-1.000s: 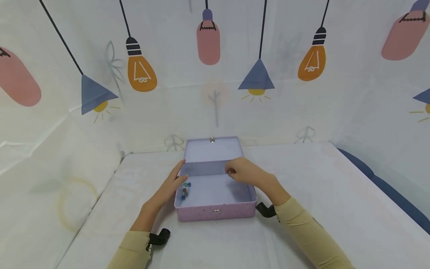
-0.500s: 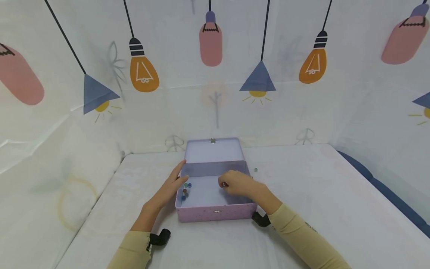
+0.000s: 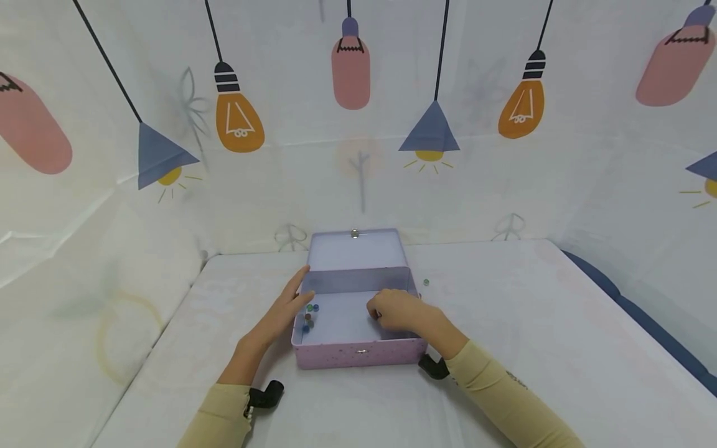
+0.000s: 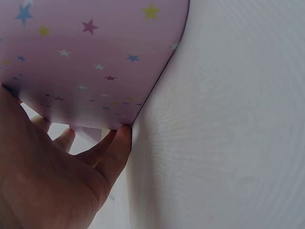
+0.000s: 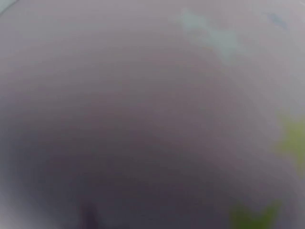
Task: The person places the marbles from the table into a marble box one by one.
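Observation:
A pink tin box (image 3: 358, 354) stands with its lid (image 3: 356, 251) raised at the back. My left hand (image 3: 280, 314) holds the box's left wall, thumb over the rim; the left wrist view shows the fingers (image 4: 116, 150) against the star-printed side (image 4: 95, 62). Inside, several small round marbles (image 3: 308, 317) lie near the left wall. My right hand (image 3: 398, 309) is low in the box's right half, with curled fingers pinching a small dark thing, apparently a marble (image 3: 378, 315), mostly hidden. The right wrist view is blurred, filled by the box's printed wall (image 5: 157, 95).
A green marble (image 3: 426, 282) lies on the white-covered table (image 3: 493, 298), right of the box. A white cloth (image 3: 291, 174) printed with lamps hangs behind. Dark blue material (image 3: 644, 308) shows past the table's right edge.
My right hand has moved left and down, from above the box's back right part into its right half. The green marble on the table has come into sight. My left hand stays put.

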A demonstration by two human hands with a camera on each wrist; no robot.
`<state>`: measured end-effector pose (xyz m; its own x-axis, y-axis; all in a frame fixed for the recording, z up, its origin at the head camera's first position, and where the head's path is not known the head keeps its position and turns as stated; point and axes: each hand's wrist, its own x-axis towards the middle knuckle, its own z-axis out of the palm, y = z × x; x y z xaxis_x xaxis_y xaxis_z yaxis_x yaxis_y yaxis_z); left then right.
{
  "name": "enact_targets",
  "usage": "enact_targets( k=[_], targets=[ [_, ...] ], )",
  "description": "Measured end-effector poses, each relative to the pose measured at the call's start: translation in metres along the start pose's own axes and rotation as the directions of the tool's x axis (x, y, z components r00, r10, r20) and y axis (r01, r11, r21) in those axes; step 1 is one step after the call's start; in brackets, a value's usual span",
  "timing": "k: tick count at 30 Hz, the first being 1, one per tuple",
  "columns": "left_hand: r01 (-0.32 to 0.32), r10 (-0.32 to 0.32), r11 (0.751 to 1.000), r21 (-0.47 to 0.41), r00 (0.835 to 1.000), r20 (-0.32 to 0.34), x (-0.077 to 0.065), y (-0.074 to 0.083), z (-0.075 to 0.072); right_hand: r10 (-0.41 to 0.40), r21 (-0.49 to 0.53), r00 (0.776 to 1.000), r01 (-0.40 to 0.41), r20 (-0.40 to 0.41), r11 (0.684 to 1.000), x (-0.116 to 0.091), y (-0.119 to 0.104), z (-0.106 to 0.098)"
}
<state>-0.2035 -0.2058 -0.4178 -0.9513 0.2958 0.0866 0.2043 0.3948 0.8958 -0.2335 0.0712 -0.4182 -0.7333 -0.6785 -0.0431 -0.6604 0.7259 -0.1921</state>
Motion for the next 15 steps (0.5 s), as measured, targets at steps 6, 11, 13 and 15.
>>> enact_targets(
  k=[6, 11, 13, 15],
  targets=[
    [-0.012, 0.012, 1.000, 0.001, 1.000, -0.013, 0.009, -0.024, 0.004, -0.021, 0.081, 0.999, 0.025, -0.047, 0.996, -0.001, 0.002, -0.003],
    [-0.008, 0.008, 1.000, -0.001, 1.000, -0.006, 0.008, -0.019, 0.002, -0.007, 0.178, 0.992, 0.030, -0.125, 0.984, 0.001, 0.012, -0.014],
    [-0.009, 0.009, 1.000, 0.002, 1.000, -0.008, 0.007, -0.018, 0.002, 0.013, 0.207, 0.987, 0.021, -0.159, 0.978, -0.001, 0.015, -0.022],
    [-0.018, 0.019, 1.000, 0.007, 1.000, -0.018, 0.010, -0.026, 0.002, 0.031, 0.229, 0.981, 0.013, -0.189, 0.973, -0.003, 0.018, -0.030]
  ],
)
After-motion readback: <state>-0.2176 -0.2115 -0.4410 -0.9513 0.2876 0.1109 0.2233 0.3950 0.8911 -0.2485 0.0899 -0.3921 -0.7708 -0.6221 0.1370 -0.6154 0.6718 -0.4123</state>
